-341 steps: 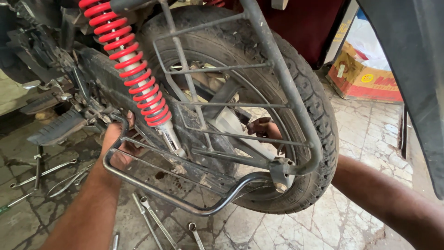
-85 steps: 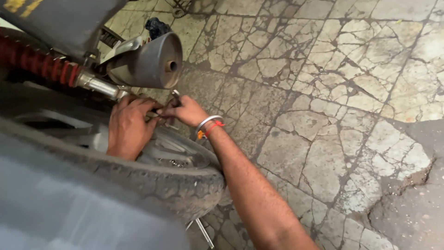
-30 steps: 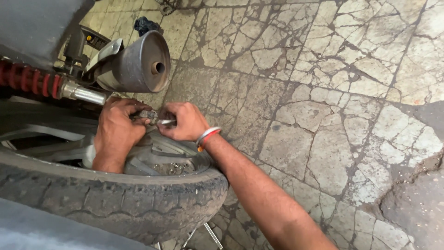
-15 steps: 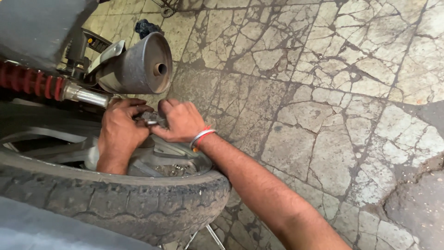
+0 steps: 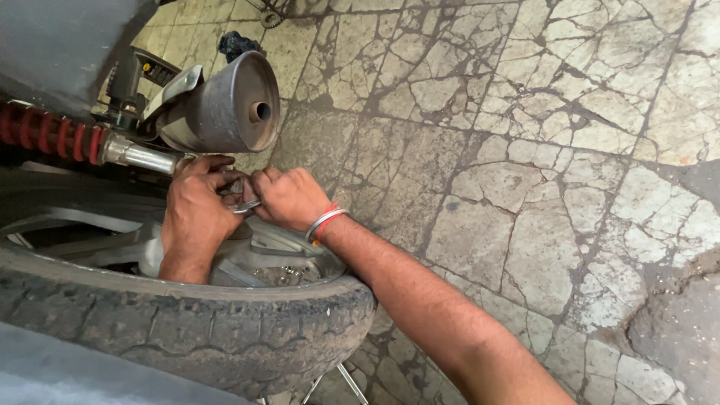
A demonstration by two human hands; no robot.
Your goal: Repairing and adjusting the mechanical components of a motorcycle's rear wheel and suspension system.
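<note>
I look down over a motorcycle's rear tyre [image 5: 187, 330]. My left hand [image 5: 195, 217] reaches up from behind the tyre and closes around a metal fitting near the wheel hub. My right hand [image 5: 289, 196], with bangles at the wrist, is closed on a small metal wrench [image 5: 244, 204] between the two hands. Both hands meet just below the lower end of the red-spring shock absorber [image 5: 67, 141]. The part they grip is mostly hidden by the fingers.
A grey exhaust muffler [image 5: 221, 112] hangs just above the hands. Dark bodywork fills the top left. Cracked stone paving [image 5: 525, 150] stretches to the right. A metal stand leg [image 5: 349, 382] shows under the tyre.
My right hand has rotated and pulled back slightly with the wrench; the left hand keeps its hold. The view has shifted a little.
</note>
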